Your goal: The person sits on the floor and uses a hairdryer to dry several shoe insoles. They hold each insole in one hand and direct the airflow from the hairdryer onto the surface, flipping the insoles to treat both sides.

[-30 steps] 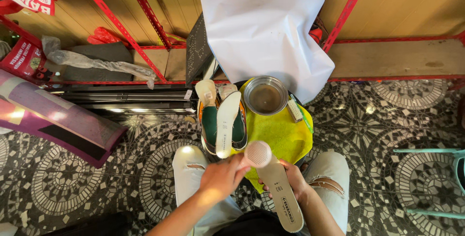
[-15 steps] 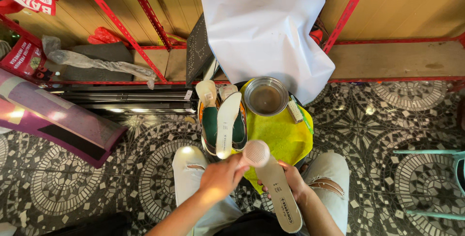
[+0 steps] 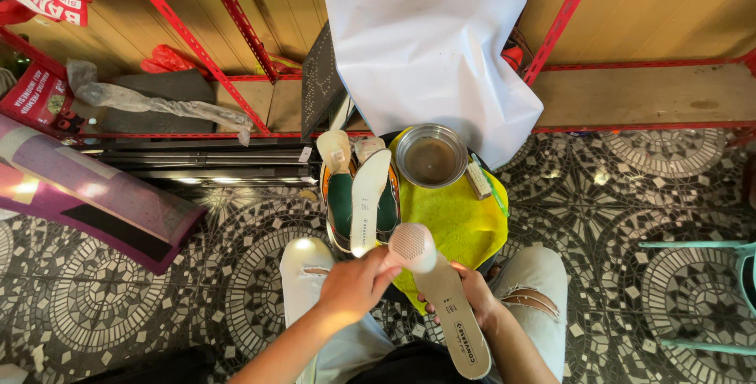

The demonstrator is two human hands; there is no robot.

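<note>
My left hand point(image 3: 358, 283) grips the handle of a round white brush point(image 3: 413, 245), whose head rests on the top end of a beige shoe insole point(image 3: 455, 317). My right hand point(image 3: 476, 296) holds that insole from underneath, over my lap. Just ahead lies a yellow cloth point(image 3: 459, 221) with a pair of green shoes point(image 3: 344, 203) on its left side. A second pale insole point(image 3: 368, 200) lies across those shoes. A metal bowl point(image 3: 431, 155) of brownish water stands at the cloth's far edge, with a small brush point(image 3: 478, 181) beside it.
A red metal shelf frame point(image 3: 236, 29) with wooden boards runs across the back, and a large white paper sheet point(image 3: 429, 49) hangs from it. A purple rolled mat point(image 3: 94, 203) lies at left. A teal chair leg point(image 3: 701, 246) shows at right. The floor is patterned tile.
The brush head has shifted slightly along the upper end of the insole; hands and insole otherwise stay in the same place.
</note>
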